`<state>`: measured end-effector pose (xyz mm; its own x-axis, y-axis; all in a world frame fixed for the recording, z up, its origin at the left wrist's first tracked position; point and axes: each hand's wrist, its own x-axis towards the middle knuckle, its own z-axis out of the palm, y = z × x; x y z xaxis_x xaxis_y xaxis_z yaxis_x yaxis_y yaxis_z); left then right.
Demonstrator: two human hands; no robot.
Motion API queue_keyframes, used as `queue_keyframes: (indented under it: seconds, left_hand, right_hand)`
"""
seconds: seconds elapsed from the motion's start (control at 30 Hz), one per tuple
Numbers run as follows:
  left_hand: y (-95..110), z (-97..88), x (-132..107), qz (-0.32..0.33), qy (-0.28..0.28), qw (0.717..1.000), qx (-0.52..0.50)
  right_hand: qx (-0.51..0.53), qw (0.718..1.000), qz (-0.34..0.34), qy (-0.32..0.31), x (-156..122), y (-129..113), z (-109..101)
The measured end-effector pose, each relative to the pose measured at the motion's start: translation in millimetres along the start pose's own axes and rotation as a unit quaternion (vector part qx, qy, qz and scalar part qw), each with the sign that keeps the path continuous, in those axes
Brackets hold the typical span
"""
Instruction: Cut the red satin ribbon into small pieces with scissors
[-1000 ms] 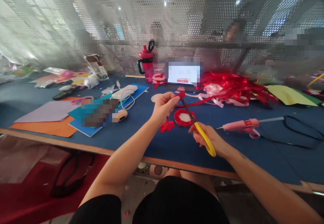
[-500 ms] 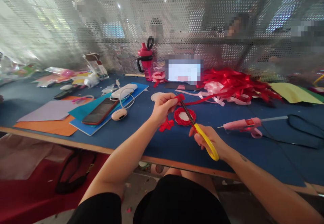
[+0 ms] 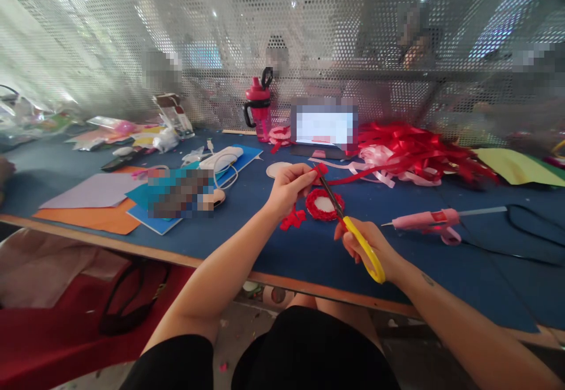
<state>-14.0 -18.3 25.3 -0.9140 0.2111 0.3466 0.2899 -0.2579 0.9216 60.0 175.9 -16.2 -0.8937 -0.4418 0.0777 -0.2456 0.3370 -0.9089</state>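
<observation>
A narrow red satin ribbon point(image 3: 321, 172) sits clamped between the thumb and fingers of the left hand point(image 3: 289, 186). From those fingertips its length trails rightward over the counter point(image 3: 273, 255), a blue-topped one. Reaching the ribbon from the lower right are the dark blades of a pair of yellow-handled scissors point(image 3: 361, 242), whose handle is gripped by the fingers of the right hand point(image 3: 377, 243); whether the blades are parted is too small to tell.

Below the left fingertips is a round red ruffled wreath with a white centre point(image 3: 324, 205), partly crossed by the blades. Just under the left palm shows a small crinkled red piece point(image 3: 293, 220); whether it hangs or lies there I cannot tell. A flat white disc point(image 3: 276, 170) is beyond the left hand, partly hidden by it. Farther out, beyond the fingers, stand a lit screen point(image 3: 325, 126) and a red bottle with a black handle point(image 3: 259, 105), with a tangled heap of glossy red ribbons point(image 3: 419, 146) to their right. Well apart, right of the right fingers, lies a pink glue gun point(image 3: 426, 219).

The left forearm reaches forward and inward, knuckles up; the right hand sits lower and nearer the body, its forearm slanting in from the right.
</observation>
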Motion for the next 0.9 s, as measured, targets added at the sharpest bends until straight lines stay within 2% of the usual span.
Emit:
queue_keyframes:
  seconds: [0.4, 0.9]
  left_hand:
    - [4.1, 0.2, 0.4, -0.022, -0.013, 1.000, 0.010]
    - [1.9, -2.7, 1.3, -0.046, -0.030, 0.998, 0.036]
  right_hand:
    - [0.024, 1.000, 0.016, -0.004, -0.1, -9.8, 0.1]
    - [-0.005, 1.000, 0.023, 0.001, -0.1, -10.5, -0.4]
